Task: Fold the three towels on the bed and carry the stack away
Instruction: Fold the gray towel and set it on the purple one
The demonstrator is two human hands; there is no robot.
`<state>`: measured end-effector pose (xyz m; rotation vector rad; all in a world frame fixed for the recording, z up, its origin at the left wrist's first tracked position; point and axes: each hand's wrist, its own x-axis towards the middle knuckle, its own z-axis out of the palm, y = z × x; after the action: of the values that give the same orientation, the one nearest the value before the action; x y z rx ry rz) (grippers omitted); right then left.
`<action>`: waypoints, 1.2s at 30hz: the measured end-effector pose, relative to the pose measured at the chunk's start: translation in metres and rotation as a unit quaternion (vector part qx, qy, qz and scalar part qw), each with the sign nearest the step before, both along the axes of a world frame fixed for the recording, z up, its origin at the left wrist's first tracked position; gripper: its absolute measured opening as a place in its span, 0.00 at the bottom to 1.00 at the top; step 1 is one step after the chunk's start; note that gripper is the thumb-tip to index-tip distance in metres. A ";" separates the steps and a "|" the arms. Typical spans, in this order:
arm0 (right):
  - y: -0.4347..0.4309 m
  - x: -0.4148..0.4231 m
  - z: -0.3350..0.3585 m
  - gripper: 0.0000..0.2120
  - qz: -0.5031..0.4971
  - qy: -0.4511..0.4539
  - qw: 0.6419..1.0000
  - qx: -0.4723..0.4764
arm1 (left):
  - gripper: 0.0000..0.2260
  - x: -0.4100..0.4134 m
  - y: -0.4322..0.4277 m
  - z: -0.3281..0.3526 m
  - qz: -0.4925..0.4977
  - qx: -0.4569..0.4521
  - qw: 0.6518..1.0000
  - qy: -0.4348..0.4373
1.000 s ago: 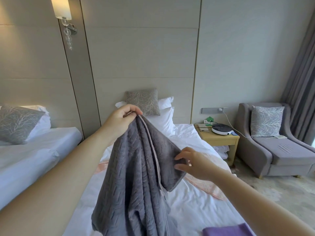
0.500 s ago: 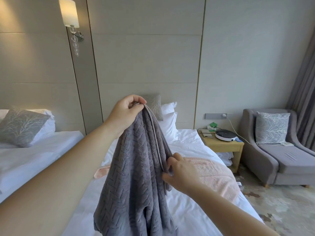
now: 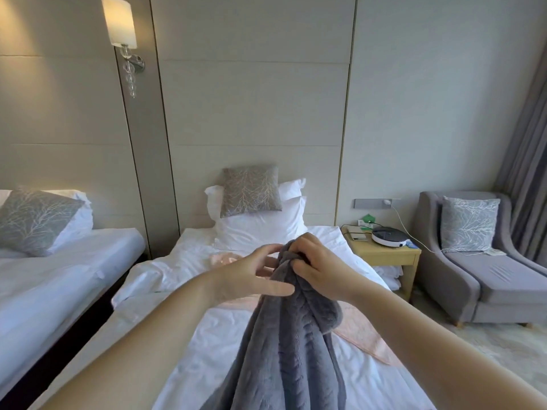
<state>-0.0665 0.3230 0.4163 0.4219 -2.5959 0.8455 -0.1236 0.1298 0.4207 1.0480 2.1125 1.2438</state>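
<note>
So I've got the grey towel (image 3: pixel 291 347) up in the air over the bed (image 3: pixel 189 344), bunched at the top and hanging down in long loose folds right off the bottom of my view. My right hand (image 3: pixel 318 269) is doing the actual holding: fingers curled tight around the gathered top edge, knuckles toward me. My left hand (image 3: pixel 251 276) is just beside it with the fingers spread and mostly straight, thumb lying against the side of the towel, touching the fabric but not really clamped on anything.

Under all that, a pink towel (image 3: pixel 365 332) is lying flat across the white sheet, partly hidden behind the grey one and my arms, with one corner reaching the right edge of the mattress. A patterned grey cushion (image 3: pixel 251 190) is propped on the white pillows (image 3: pixel 260 229) at the head of the bed. To the right there's a wooden nightstand (image 3: pixel 384 255) with a round white gadget (image 3: pixel 388 236) plugged in on top, then a grey armchair (image 3: pixel 485 273). Second bed (image 3: pixel 68 261) is off to my left, wall lamp (image 3: pixel 121 23) lit above it.
</note>
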 end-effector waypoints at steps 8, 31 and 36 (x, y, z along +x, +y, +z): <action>0.009 0.017 -0.018 0.17 -0.055 -0.011 0.984 -0.170 | 0.07 -0.003 0.013 -0.005 0.171 0.103 0.963 0.181; -0.014 0.031 0.012 0.12 -0.071 0.113 0.953 -0.270 | 0.07 -0.018 0.006 0.020 0.410 0.151 0.894 0.099; -0.019 0.025 0.027 0.09 -0.049 0.114 0.959 -0.255 | 0.05 -0.008 0.010 0.025 0.289 0.182 0.937 0.073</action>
<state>-0.0412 0.3042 0.4436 0.2206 -2.0686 1.2950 -0.1312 0.1398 0.4453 0.6806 2.4660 1.9445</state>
